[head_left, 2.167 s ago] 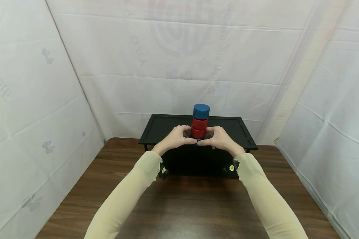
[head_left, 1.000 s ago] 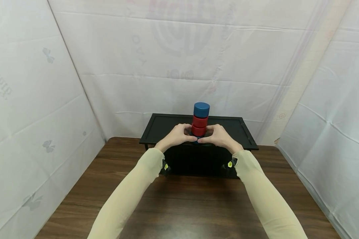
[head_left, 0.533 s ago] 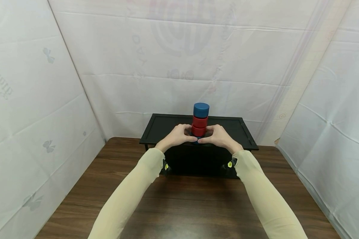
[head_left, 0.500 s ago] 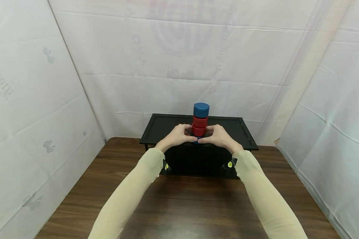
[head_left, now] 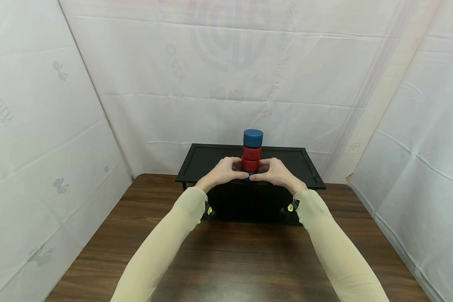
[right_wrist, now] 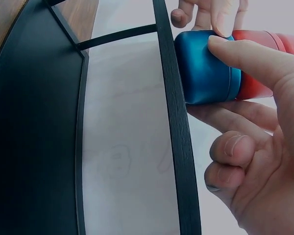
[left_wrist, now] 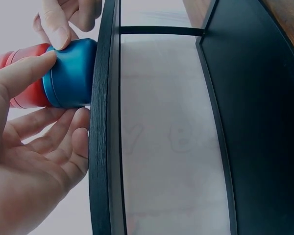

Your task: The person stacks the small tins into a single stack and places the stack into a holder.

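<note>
A tower of round, smooth canisters stands upright near the front edge of a black raised stand [head_left: 211, 161]. From the top down come a blue canister [head_left: 253, 138], a red one [head_left: 251, 153], another red one [head_left: 250, 165] and a blue bottom canister [left_wrist: 73, 73]. My left hand [head_left: 222, 171] grips that bottom one from the left, thumb across its front. From the right, my right hand [head_left: 277, 172] holds the same canister, its thumb tip [right_wrist: 218, 44] on the blue side near the seam. In the head view the hands largely hide the bottom canister.
The stand rests on a brown wooden table [head_left: 226, 268], with a dark recess [head_left: 245, 205] beneath its top. White printed sheets [head_left: 166, 75] enclose the table at the back and both sides. Dark bands [head_left: 208, 209] circle both wrists at the pale yellow sleeves.
Since the oldest frame, both hands and the tower have shifted very slightly up in view, and the wrists sit a little closer together. Over the last second the grip looks unchanged.
</note>
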`<state>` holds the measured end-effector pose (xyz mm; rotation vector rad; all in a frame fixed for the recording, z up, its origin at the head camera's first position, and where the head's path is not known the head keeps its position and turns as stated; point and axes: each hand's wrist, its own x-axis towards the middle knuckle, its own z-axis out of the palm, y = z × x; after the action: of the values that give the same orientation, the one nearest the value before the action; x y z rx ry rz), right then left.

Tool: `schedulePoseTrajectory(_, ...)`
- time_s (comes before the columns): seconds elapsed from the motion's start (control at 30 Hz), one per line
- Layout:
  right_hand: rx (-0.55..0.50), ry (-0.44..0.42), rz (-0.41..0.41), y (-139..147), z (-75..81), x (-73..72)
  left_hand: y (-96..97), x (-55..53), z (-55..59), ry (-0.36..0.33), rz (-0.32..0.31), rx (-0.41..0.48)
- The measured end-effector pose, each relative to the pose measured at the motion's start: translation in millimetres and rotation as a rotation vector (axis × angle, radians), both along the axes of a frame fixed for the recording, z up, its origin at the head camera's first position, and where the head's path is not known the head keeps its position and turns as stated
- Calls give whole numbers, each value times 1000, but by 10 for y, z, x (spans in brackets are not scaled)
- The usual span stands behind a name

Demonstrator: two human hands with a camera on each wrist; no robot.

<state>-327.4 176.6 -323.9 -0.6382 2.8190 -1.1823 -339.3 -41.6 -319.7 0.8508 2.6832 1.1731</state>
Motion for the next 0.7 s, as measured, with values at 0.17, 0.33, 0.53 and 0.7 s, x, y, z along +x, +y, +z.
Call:
schedulePoseTrajectory(0.17, -12, 3, 9, 2, 15, 2, 6, -16, 2, 3, -4, 5)
schedulePoseTrajectory(0.33, -10, 13, 11, 3, 10, 3, 14, -26, -5, 0, -7, 6)
schedulePoseTrajectory(0.53, -19, 21, 3, 4, 13, -3, 22, -35, 5, 5, -7, 22)
schedulePoseTrajectory(0.7, -26, 26, 0, -1, 7, -16, 29, -40, 11, 6, -8, 30)
